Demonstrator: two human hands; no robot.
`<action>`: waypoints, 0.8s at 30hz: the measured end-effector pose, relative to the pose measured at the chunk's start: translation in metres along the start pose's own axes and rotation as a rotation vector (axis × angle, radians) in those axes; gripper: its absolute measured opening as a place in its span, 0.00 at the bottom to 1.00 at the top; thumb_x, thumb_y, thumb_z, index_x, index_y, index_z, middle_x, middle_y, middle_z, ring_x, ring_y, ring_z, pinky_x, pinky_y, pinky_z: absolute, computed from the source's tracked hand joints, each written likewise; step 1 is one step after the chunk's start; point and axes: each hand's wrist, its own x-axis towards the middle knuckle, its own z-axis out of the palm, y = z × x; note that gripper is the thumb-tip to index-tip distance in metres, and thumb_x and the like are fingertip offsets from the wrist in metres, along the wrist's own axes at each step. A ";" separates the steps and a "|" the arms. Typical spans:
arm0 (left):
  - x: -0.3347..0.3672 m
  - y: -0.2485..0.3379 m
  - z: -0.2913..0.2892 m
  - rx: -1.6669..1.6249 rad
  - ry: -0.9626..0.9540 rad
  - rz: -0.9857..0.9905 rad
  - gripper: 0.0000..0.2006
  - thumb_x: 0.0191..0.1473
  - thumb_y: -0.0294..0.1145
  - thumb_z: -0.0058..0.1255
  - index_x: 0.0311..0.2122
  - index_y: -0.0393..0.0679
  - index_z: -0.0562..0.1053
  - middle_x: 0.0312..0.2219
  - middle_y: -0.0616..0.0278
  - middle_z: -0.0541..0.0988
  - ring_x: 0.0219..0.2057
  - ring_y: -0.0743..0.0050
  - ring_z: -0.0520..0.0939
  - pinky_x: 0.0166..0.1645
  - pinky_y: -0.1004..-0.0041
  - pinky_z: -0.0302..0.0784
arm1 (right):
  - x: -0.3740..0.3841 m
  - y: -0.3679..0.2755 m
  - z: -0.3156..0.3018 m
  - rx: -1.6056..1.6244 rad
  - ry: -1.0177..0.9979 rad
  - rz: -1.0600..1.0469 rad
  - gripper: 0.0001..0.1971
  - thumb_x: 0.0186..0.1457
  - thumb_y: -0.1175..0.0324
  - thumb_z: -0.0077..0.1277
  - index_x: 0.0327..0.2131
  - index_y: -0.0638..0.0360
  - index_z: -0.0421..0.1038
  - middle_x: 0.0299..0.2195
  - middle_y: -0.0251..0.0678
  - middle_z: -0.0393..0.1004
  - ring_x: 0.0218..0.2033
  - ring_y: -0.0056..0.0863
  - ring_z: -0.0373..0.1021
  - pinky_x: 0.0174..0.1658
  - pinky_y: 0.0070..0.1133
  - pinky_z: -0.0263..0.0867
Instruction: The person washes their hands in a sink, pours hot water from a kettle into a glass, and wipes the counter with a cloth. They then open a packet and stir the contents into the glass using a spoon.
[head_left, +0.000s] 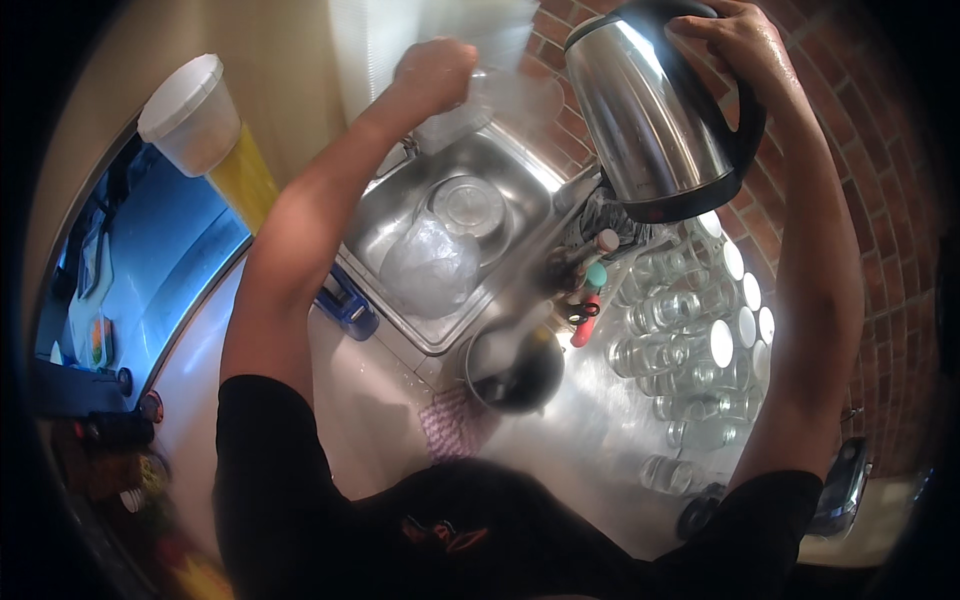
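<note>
My right hand [738,45] grips the black handle of a steel electric kettle [645,110], held up at the upper right and tilted. My left hand [438,76] is closed at the far side of the sink [375,220], holding a clear plastic vessel [488,100]. That vessel is smeared by motion, so its exact kind cannot be made out. In the basin below lie a clear plastic bag [430,268] and a round, lid-like translucent piece [468,205]. The tap [400,155] is partly hidden near my left forearm.
Many glass jars [665,310], several with white lids, stand on the steel counter at the right. A dark pot [515,370] sits before the sink near red-handled scissors [583,325] and a pink checked cloth [455,425]. At left are a white bucket [195,120] and a blue object [347,305].
</note>
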 end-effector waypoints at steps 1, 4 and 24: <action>-0.011 -0.008 -0.007 -0.019 -0.012 -0.053 0.07 0.44 0.30 0.47 0.29 0.42 0.75 0.28 0.53 0.78 0.33 0.58 0.78 0.36 0.62 0.75 | 0.000 0.000 -0.001 0.006 0.020 0.002 0.15 0.36 0.65 0.61 0.29 0.65 0.76 0.18 0.36 0.72 0.18 0.22 0.67 0.22 0.20 0.63; -0.039 -0.031 0.004 -0.087 0.045 -0.099 0.09 0.44 0.32 0.48 0.30 0.42 0.75 0.27 0.52 0.78 0.34 0.56 0.79 0.36 0.61 0.74 | 0.007 0.005 -0.002 -0.008 0.046 0.045 0.15 0.36 0.66 0.60 0.29 0.65 0.76 0.17 0.36 0.71 0.17 0.21 0.66 0.21 0.20 0.63; -0.073 0.016 0.058 -0.786 0.168 -0.283 0.15 0.37 0.33 0.58 0.36 0.45 0.76 0.28 0.58 0.78 0.30 0.61 0.79 0.40 0.65 0.73 | 0.022 0.053 -0.036 -0.025 -0.107 -0.050 0.18 0.41 0.59 0.60 0.33 0.62 0.76 0.21 0.32 0.73 0.19 0.18 0.68 0.26 0.19 0.65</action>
